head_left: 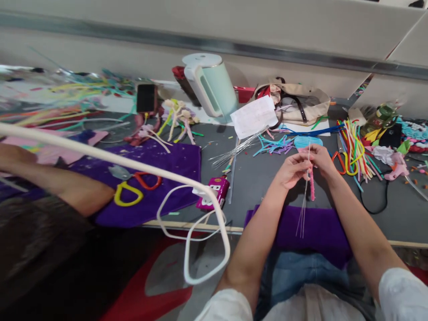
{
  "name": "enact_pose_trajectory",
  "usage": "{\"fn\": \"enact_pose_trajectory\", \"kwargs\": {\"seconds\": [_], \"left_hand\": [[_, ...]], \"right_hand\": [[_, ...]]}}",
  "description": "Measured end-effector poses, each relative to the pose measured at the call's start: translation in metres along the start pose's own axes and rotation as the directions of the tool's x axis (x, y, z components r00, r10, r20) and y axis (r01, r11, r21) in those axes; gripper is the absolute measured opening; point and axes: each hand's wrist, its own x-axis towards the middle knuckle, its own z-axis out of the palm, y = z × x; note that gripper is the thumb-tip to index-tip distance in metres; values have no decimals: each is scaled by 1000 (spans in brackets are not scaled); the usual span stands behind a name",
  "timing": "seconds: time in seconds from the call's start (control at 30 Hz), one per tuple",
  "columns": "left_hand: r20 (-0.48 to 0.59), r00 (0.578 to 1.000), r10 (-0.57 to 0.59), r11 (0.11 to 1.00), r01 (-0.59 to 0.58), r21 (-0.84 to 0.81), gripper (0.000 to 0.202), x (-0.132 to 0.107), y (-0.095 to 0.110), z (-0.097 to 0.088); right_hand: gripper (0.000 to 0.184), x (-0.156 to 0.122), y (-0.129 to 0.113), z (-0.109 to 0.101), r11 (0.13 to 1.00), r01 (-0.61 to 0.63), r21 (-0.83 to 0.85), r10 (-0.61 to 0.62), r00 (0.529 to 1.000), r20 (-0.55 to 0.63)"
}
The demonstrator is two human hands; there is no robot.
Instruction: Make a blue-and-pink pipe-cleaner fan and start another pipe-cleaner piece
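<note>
My left hand and my right hand meet over the near part of the table, fingers closed in a pinch. From the left fingers hangs a small bunch of thin metal wires, their lower ends spread over a folded purple cloth. A fuzzy pink pipe cleaner dangles beneath the right fingers, close beside the wires. Exactly where the two touch is hidden by the fingertips. Just beyond my hands lies a light-blue oval piece.
Colourful pipe cleaners and orange-handled scissors lie on the right. More loose wires, a kettle and a beige bag are farther back. A white tubular arm crosses the left, near another person's arm and yellow-and-red scissors.
</note>
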Motion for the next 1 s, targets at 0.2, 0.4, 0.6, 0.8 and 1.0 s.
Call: {"fn": "enact_pose_trajectory", "kwargs": {"seconds": [0.2, 0.4, 0.6, 0.8, 1.0], "left_hand": [[26, 1000, -8, 997, 10, -79, 44, -2, -1, -3], [-13, 1000, 18, 992, -19, -122, 49, -5, 8, -9], [-80, 996, 44, 995, -52, -91, 45, -4, 12, -12], [-277, 938, 208, 976, -216, 0, 40, 1, 19, -23], [-417, 871, 259, 966, -237, 106, 34, 11, 13, -38]], "right_hand": [[8, 53, -12, 53, 812, 264, -521, -250, 963, 99], [13, 71, -3, 94, 491, 217, -844, -204, 970, 131], [20, 61, -20, 88, 470, 155, -869, -169, 982, 84], [14, 33, -47, 39, 479, 139, -867, -173, 983, 62], [13, 18, -41, 20, 665, 141, -734, -276, 959, -65]]}}
